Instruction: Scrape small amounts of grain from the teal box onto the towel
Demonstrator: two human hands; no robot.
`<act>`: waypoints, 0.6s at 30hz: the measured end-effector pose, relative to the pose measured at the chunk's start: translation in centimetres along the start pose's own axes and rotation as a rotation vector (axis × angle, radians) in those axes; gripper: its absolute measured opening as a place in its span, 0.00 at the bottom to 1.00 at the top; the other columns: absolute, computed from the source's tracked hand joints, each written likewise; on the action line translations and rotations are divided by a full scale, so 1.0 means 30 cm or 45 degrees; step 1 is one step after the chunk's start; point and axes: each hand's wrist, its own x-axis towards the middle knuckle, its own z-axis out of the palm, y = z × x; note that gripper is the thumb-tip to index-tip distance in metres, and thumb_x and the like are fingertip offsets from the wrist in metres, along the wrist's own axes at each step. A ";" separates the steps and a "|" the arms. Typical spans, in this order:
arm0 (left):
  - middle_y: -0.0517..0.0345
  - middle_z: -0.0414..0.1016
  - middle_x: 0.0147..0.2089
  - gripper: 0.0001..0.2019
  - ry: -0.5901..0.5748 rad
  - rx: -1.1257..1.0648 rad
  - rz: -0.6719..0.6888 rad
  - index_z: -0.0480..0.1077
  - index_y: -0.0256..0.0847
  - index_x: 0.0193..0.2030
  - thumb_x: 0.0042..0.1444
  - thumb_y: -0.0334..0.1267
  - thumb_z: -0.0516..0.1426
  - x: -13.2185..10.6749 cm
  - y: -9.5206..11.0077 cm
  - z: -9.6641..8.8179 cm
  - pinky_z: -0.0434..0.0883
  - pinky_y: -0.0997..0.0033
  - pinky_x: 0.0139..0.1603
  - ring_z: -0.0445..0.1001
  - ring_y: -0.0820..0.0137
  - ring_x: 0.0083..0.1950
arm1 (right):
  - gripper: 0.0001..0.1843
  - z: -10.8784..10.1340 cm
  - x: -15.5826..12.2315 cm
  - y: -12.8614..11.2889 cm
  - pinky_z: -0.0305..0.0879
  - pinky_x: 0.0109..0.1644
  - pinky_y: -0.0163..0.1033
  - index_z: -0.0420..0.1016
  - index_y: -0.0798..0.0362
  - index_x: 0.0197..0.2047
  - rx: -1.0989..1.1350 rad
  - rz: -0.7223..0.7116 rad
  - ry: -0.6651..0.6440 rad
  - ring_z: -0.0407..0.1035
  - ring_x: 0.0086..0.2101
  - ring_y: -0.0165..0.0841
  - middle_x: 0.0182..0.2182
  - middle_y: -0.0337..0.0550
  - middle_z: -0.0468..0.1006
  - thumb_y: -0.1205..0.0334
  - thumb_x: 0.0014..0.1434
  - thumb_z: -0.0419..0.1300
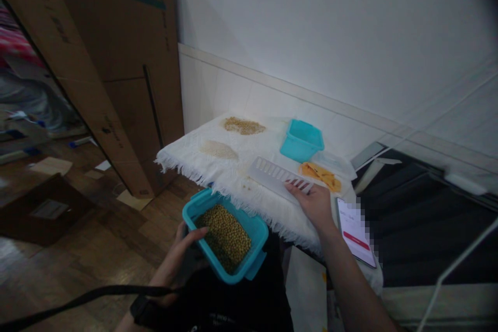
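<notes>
My left hand (190, 241) grips the near left rim of a teal plastic container (254, 218), its thumb over the edge. Small round yellowish-green beans (229, 233) cover the bottom of this container, which sits below the table's front edge, close to my body. On the white cloth, my right hand (311, 205) is closed on the right end of a long white plastic piece with a row of slots (268, 176). A few loose beans (246, 187) lie beside it. Farther back are a heap of tan beans (243, 125) and a pale heap of grains (218, 149).
A second teal container (301, 140) stands at the back by the wall. Near it are a clear plastic lid (336, 162) and a crumpled orange packet (321, 175). A lit phone (356, 233) lies at the right edge. A tall cardboard box (128, 62) rises on the left.
</notes>
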 end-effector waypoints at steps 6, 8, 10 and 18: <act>0.52 0.77 0.61 0.36 0.059 -0.009 -0.006 0.63 0.59 0.63 0.49 0.40 0.72 0.022 -0.004 -0.003 0.81 0.45 0.51 0.81 0.49 0.57 | 0.19 -0.013 -0.033 -0.022 0.69 0.27 0.42 0.85 0.49 0.25 0.022 0.018 -0.051 0.76 0.23 0.42 0.23 0.44 0.84 0.42 0.53 0.68; 0.51 0.77 0.61 0.37 0.064 -0.005 -0.023 0.63 0.59 0.64 0.49 0.41 0.72 0.029 -0.002 -0.008 0.81 0.44 0.51 0.82 0.49 0.57 | 0.19 -0.016 -0.039 -0.028 0.70 0.27 0.42 0.85 0.49 0.25 0.024 0.023 -0.043 0.76 0.24 0.43 0.23 0.45 0.84 0.43 0.53 0.68; 0.50 0.76 0.63 0.38 0.065 0.009 -0.045 0.62 0.60 0.65 0.49 0.41 0.72 0.035 0.002 -0.012 0.81 0.42 0.51 0.82 0.49 0.57 | 0.18 -0.018 -0.043 -0.031 0.72 0.29 0.43 0.86 0.49 0.26 0.033 0.027 -0.040 0.77 0.25 0.43 0.24 0.45 0.85 0.43 0.53 0.68; 0.48 0.76 0.61 0.37 0.073 0.005 -0.055 0.62 0.58 0.65 0.50 0.40 0.71 0.033 0.007 -0.009 0.81 0.41 0.51 0.82 0.48 0.56 | 0.19 -0.017 -0.058 -0.030 0.74 0.30 0.44 0.86 0.47 0.26 0.009 0.036 -0.080 0.79 0.26 0.45 0.23 0.44 0.84 0.41 0.54 0.68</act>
